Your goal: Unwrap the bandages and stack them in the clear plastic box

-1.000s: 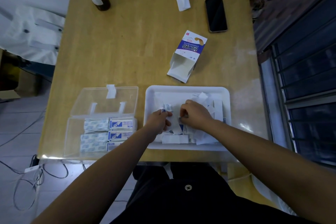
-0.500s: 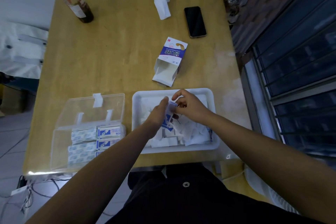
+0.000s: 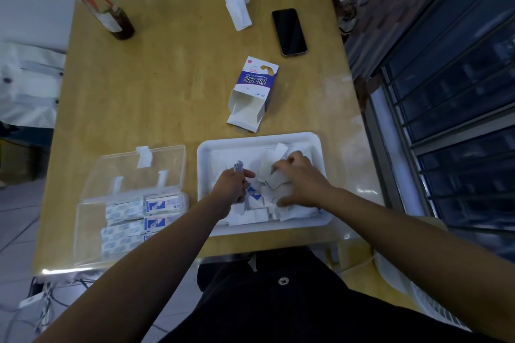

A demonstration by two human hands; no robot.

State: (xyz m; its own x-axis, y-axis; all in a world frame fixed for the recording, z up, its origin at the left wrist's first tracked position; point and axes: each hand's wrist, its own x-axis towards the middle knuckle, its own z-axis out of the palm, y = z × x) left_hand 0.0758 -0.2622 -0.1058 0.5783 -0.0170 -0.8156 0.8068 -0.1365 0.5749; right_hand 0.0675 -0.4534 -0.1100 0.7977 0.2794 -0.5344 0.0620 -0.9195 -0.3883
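one blue-and-white bandage gripped in the left hand, poking up out of tightly curled fingers, above the left half of the white tray. just to the right and apart from it, right hand with fingers bent down and closed on a white wrapper piece, on top of the loose wrappers heaped in the tray's near half.

close beside the tray on the left, clear plastic box with lid lying open toward the far side. inside, stacked bandages in rows, packed into the right part.

beyond the tray, near its far rim but not touching, opened carton lying on its side, mouth toward the tray.

farther out on the wooden surface: dark phone face up, crumpled tissue, plastic cup with a red straw and a dark drink at the bottom. window bars along the right.
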